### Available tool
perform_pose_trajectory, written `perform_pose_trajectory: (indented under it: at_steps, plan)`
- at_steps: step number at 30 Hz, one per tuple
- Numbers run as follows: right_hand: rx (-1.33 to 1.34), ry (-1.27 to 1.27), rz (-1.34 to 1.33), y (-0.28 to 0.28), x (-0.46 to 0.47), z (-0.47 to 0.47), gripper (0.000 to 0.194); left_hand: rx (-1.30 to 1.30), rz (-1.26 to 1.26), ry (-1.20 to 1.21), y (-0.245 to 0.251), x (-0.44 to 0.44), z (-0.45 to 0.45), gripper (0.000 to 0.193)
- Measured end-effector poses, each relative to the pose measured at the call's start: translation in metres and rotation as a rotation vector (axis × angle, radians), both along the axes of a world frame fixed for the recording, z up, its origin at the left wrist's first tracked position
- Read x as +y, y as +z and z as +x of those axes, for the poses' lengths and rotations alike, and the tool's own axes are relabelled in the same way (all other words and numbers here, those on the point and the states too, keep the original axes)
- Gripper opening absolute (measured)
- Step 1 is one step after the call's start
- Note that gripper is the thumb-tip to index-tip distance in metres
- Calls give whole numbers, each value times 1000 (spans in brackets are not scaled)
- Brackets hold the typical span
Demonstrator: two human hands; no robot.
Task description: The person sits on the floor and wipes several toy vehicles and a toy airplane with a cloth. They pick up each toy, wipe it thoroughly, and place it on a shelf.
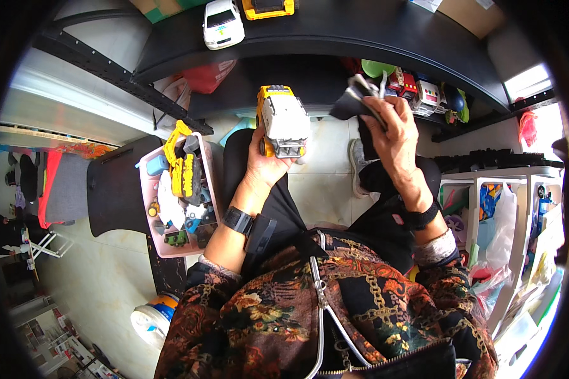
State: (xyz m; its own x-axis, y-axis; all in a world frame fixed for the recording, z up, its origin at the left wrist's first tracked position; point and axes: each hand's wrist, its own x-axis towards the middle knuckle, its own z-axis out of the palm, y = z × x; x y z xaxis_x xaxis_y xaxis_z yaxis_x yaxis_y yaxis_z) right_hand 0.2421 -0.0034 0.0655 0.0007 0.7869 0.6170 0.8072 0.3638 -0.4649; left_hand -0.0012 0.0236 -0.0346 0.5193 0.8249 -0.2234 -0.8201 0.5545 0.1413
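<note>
My left hand (267, 163) holds a toy truck (284, 121) with a yellow cab, a white body and a grey frame at its near end, above my lap. Dark cloths (358, 102), blurred and with a pale edge, are gripped between the thumb and fingers of my right hand (392, 125), to the right of the truck. A pink bin (151, 227) at my left holds a yellow toy excavator (184, 170), a white cloth (169, 203) and small toy vehicles. On the black shelf (341, 35) stand a white toy car (223, 26) and a yellow toy vehicle (268, 8).
A lower shelf holds a red toy vehicle (408, 86), a white toy vehicle (426, 97) and a green bowl (375, 67). White drawers (476, 189) with toys and plastic bags stand at my right. A tub (151, 322) sits on the floor at lower left, near a black chair (118, 189).
</note>
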Motion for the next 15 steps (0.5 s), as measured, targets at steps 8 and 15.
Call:
perform_pose_trajectory:
  at_steps: [8,15]
  plan:
    - [7,358,-10,-7,-8,-60,45,-90,98,-66,4,-1,-5,61]
    - [354,-58,-412,-20,6,-29,25,-112,60,-206,14,-5,-9,83]
